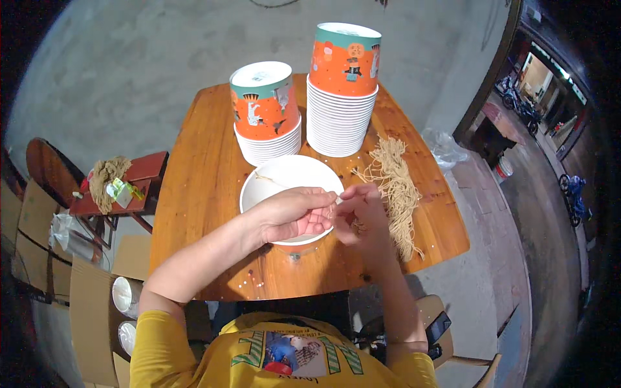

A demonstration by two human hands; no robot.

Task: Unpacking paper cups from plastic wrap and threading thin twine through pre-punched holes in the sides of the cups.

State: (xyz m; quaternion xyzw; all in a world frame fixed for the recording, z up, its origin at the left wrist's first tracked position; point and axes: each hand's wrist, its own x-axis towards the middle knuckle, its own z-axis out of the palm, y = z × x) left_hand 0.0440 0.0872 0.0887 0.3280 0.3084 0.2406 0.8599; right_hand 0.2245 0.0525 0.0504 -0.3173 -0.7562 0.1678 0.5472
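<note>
Left hand point(294, 212): palm turned up, thumb and index pinched near frame centre on a thin tan cord point(264, 177); its loose end trails up-left from the hand, across the mouth of the open tub. Right hand point(363, 216): thumb and index bent in to meet the left fingertips, other fingers curled. Can't tell if it grips the cord too; contact spot too small.

Under the hands: white-lined paper tub point(310, 169), mouth up, mid-frame, partly hidden by the left hand and wrist. Just right of the right hand: long bundle of loose tan cords point(398, 204), lying on the wooden table point(207, 168). White specks point(251, 282) near the table's lower left edge.

Behind the tub, two stacks of upside-down orange-and-green tubs, white rims nested: shorter stack point(264, 113) upper centre-left, taller stack point(343, 90) upper centre-right.

Farther out, left of frame: red side table point(147, 169) with a second tan cord heap point(107, 184). Lower left: cardboard box point(90, 310) with white tubs point(124, 294). Lower right: black phone point(439, 327). Far right: parked motorbikes point(517, 107).
</note>
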